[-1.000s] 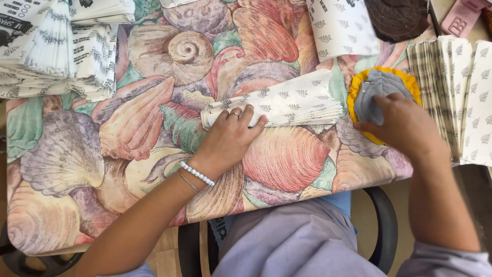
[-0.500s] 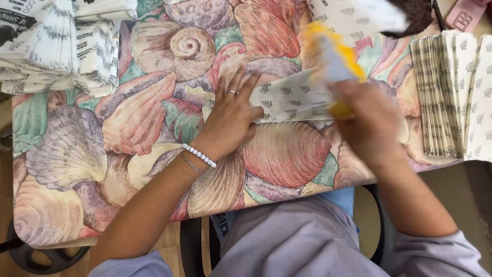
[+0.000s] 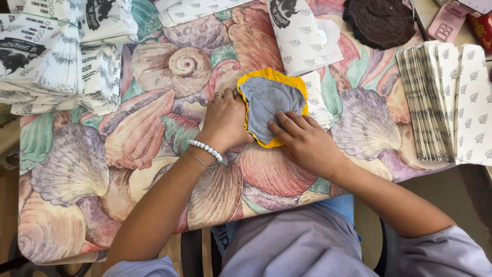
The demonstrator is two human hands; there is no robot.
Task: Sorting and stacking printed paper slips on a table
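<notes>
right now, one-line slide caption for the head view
Both hands, left hand and right hand, press a grey-and-yellow cloth pad onto a shell-print tablecloth.

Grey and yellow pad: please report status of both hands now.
Left hand flat at pad's left edge. Right hand pressing on grey and yellow pad. Pad lies over a folded paper bag. Nothing in the way.

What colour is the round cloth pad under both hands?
Grey with a yellow border: the cloth pad, clearest in the head view.

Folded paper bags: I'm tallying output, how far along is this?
Done: folded paper bags lined up at right. In hand: left hand and right hand press a grey-and-yellow pad on one bag. Left: flat stack at upper left.
</notes>
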